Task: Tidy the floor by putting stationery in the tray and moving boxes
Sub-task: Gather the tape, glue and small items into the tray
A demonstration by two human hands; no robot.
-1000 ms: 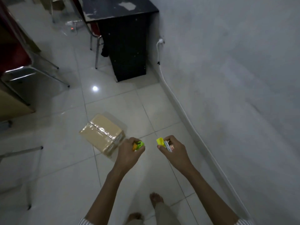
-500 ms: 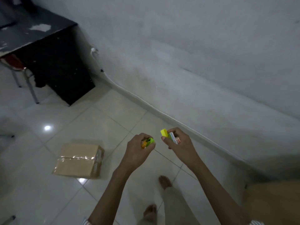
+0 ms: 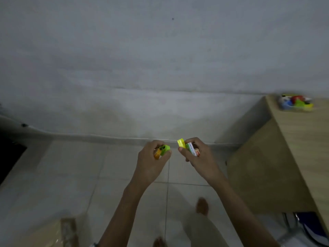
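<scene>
Wall fills everything beyond my hands, baseboard line running just past my knuckles. Tiled floor (image 3: 74,175) under my arms, open and bare to my left and below the hands. Wooden table (image 3: 293,157) stands to the right of my right hand, its near corner edge close by, its side panel dropping to the floor. On the tabletop, up and well right of my right hand, sits the tray (image 3: 295,103), blurred, with mixed coloured pieces in it; can't tell which items. Cardboard box (image 3: 53,234) lies on the floor low left of my left forearm, cut by the frame edge, tape strip visible.

My left hand (image 3: 151,163) is curled closed around a small green piece (image 3: 165,149) and something orange (image 3: 157,153), both poking out near thumb and forefinger; exact items unclear. My right hand (image 3: 199,157) is also curled closed, gripping a small staples box (image 3: 191,149), long axis tilted, running down toward my palm, and a yellow piece (image 3: 181,143) sticking out toward the left hand. Hands are near each other, not touching, held above the floor. My bare feet show below, blurred.
</scene>
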